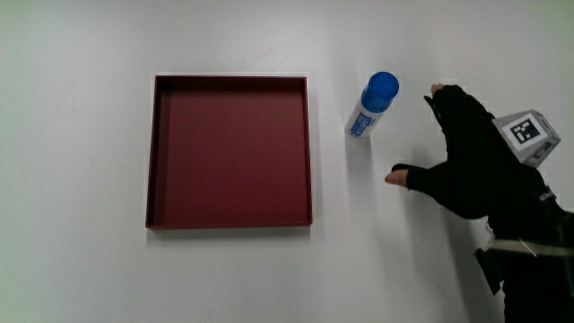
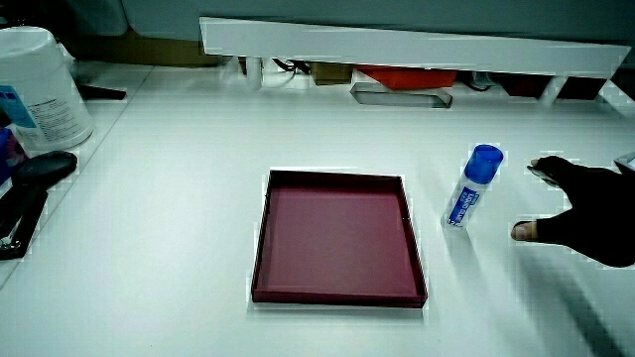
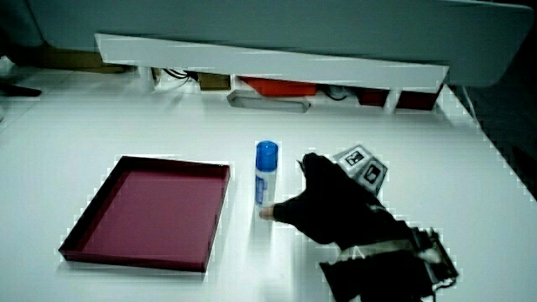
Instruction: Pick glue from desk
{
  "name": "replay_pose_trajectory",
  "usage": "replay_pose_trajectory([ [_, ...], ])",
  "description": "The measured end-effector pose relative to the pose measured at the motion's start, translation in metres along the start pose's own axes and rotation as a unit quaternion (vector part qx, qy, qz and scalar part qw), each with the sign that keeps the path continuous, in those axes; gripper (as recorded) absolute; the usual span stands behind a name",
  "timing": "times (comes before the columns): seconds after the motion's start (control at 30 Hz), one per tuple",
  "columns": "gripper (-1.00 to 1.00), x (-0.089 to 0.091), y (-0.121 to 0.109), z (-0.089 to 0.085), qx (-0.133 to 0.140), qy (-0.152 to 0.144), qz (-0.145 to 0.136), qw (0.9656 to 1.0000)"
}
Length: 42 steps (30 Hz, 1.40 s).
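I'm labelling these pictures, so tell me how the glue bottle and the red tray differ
The glue bottle is narrow, white with a blue cap, and stands upright; the red tray is wide, square, dark red and lies flat and shallow. The bottle stands between the tray and the open hand. Both rest on the white table.

No text can be read: the glue bottle (image 1: 370, 108) label's blue print is illegible, and the cube (image 1: 527, 135) shows only a black-and-white pattern.
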Motion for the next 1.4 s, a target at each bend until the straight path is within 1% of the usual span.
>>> replay_pose_trajectory([
  [0.03, 0.00, 0.001, 0.004, 0.001, 0.004, 0.006, 0.006, 1.0000],
  [0.07, 0.00, 0.005, 0.009, 0.002, 0.002, 0.009, 0.003, 1.0000],
  [0.1, 0.00, 0.005, 0.012, 0.003, 0.001, 0.025, -0.004, 0.9997],
  [0.13, 0.00, 0.007, 0.014, 0.004, -0.005, 0.012, -0.053, 0.9985],
  [0.23, 0.00, 0.008, 0.027, 0.005, -0.003, 0.040, -0.038, 0.9985],
  [0.3, 0.00, 0.012, 0.036, 0.005, 0.002, 0.051, -0.013, 0.9986],
  [0.33, 0.00, 0.014, 0.040, 0.006, 0.000, 0.056, -0.019, 0.9983],
  [0.37, 0.00, 0.016, 0.045, 0.005, -0.001, 0.069, 0.005, 0.9976],
  [0.4, 0.00, 0.015, 0.048, 0.005, -0.003, 0.083, -0.003, 0.9966],
  [0.43, 0.00, 0.015, 0.052, 0.004, -0.005, 0.097, 0.008, 0.9952],
  [0.47, 0.00, 0.017, 0.057, 0.002, -0.009, 0.097, 0.000, 0.9952],
  [0.5, 0.00, 0.017, 0.060, 0.001, -0.012, 0.110, 0.002, 0.9938],
  [0.53, 0.00, 0.020, 0.065, -0.001, -0.016, 0.114, 0.012, 0.9933],
  [0.57, 0.00, 0.016, 0.067, -0.004, -0.020, 0.124, 0.006, 0.9920],
  [0.63, 0.00, 0.018, 0.075, -0.009, -0.028, 0.133, 0.022, 0.9905],
  [0.67, 0.00, 0.018, 0.078, -0.011, -0.033, 0.142, 0.022, 0.9891],
  [0.7, 0.00, 0.019, 0.081, -0.014, -0.034, 0.139, 0.024, 0.9894],
  [0.73, 0.00, 0.016, 0.082, -0.015, -0.019, 0.109, 0.018, 0.9937],
  [0.77, 0.00, 0.020, 0.085, -0.017, -0.034, 0.135, 0.029, 0.9899],
  [0.8, 0.00, 0.021, 0.086, -0.018, -0.034, 0.144, 0.037, 0.9884],
  [0.83, 0.00, 0.021, 0.086, -0.019, -0.031, 0.148, 0.036, 0.9879],
  [0.87, 0.00, 0.022, 0.087, -0.019, -0.030, 0.144, 0.035, 0.9885],
  [0.9, 0.07, 0.018, 0.085, -0.018, -0.028, 0.152, 0.035, 0.9873],
  [0.93, 0.14, 0.021, 0.087, -0.018, -0.022, 0.155, 0.044, 0.9867],
  [1.03, 0.36, 0.021, 0.085, -0.016, -0.010, 0.168, 0.049, 0.9845],
  [1.07, 0.43, 0.024, 0.087, -0.016, -0.007, 0.169, 0.053, 0.9842],
  [1.1, 0.50, 0.025, 0.087, -0.016, -0.005, 0.177, 0.053, 0.9828],
  [1.17, 0.64, 0.026, 0.088, -0.016, -0.003, 0.181, 0.060, 0.9816],
  [1.2, 0.71, 0.027, 0.088, -0.017, -0.002, 0.179, 0.057, 0.9822],
  [1.23, 0.79, 0.027, 0.089, -0.017, -0.003, 0.190, 0.064, 0.9797],
  [1.27, 0.86, 0.028, 0.089, -0.018, -0.001, 0.193, 0.060, 0.9793],
  [1.33, 1.00, 0.030, 0.090, -0.018, 0.006, 0.197, 0.067, 0.9781],
  [1.37, 1.00, 0.031, 0.090, -0.018, 0.006, 0.200, 0.064, 0.9777],
  [1.4, 1.00, 0.030, 0.090, -0.018, 0.009, 0.201, 0.067, 0.9772],
])
